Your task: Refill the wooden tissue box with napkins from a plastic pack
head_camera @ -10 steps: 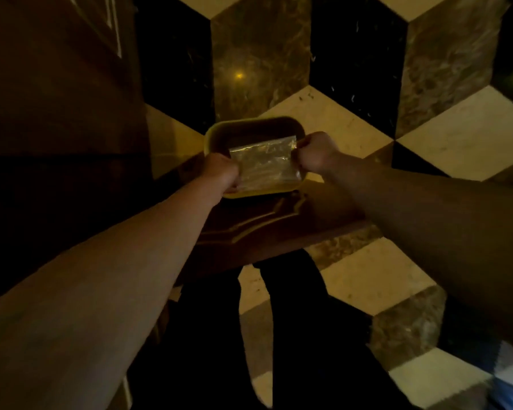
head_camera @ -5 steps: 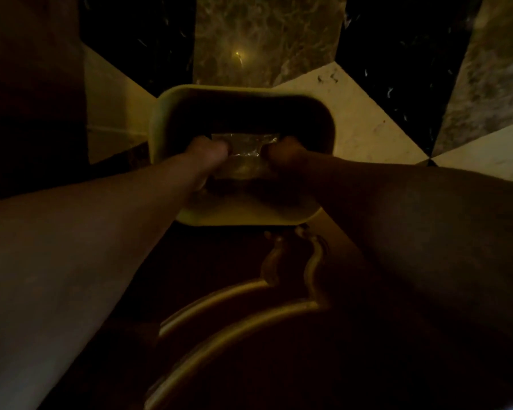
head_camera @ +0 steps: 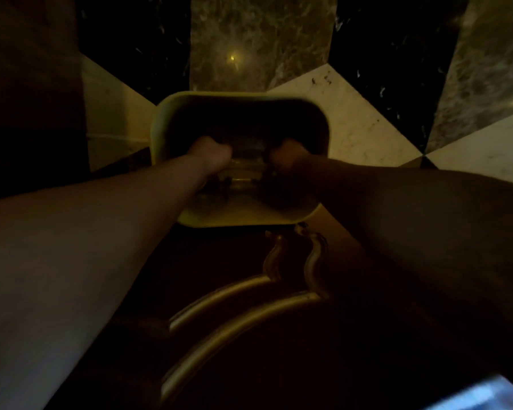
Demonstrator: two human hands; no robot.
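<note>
Bottom of frame is a dark wooden cabinet top with curved gold trim (head_camera: 243, 309). Mid-frame, left hand (head_camera: 212, 153) and right hand (head_camera: 285, 156) each pinch an end of the clear crinkly plastic pack (head_camera: 245, 164) down inside the yellow round-cornered tub (head_camera: 166, 131). It's so dim that the plastic could probably slip or tear. Checkered marble floor (head_camera: 353, 119) beyond.

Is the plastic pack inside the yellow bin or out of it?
Inside. The plastic pack sits below the yellow bin's rim, gripped by the left hand and right hand.
</note>
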